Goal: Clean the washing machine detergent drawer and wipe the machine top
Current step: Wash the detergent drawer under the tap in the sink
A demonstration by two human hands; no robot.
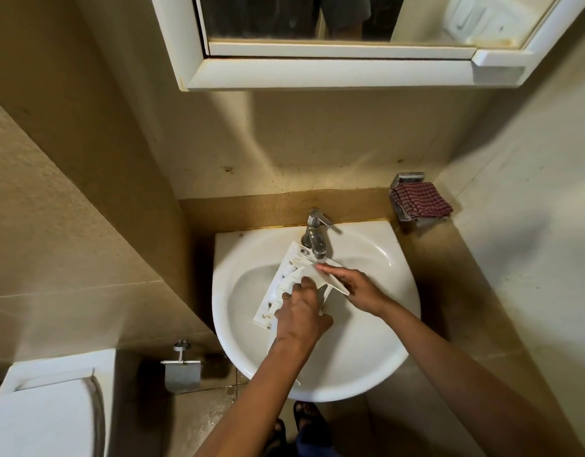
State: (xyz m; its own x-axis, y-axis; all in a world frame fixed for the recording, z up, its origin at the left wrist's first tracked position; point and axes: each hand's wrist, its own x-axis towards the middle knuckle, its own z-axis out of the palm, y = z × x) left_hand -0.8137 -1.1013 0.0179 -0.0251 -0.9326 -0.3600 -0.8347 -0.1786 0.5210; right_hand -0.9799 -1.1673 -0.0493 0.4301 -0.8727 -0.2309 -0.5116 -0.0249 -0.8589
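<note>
Around: tap [316,235] over detergent drawer [286,278] in sink [383,357]; checked cloth [421,199] on the right wall.
Left hand [301,316]: fingers curled, gripping drawer.
Right hand [353,288]: straight fingers pressing drawer.

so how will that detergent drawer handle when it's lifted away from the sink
Probably stiff: the detergent drawer keeps its moulded shape between the left hand and right hand. Likely light, being thin-walled open compartments. Possibly slippery, since it sits right under the tap over the sink.

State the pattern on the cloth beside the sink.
The cloth is a maroon-and-white check; the head view shows it.
</note>
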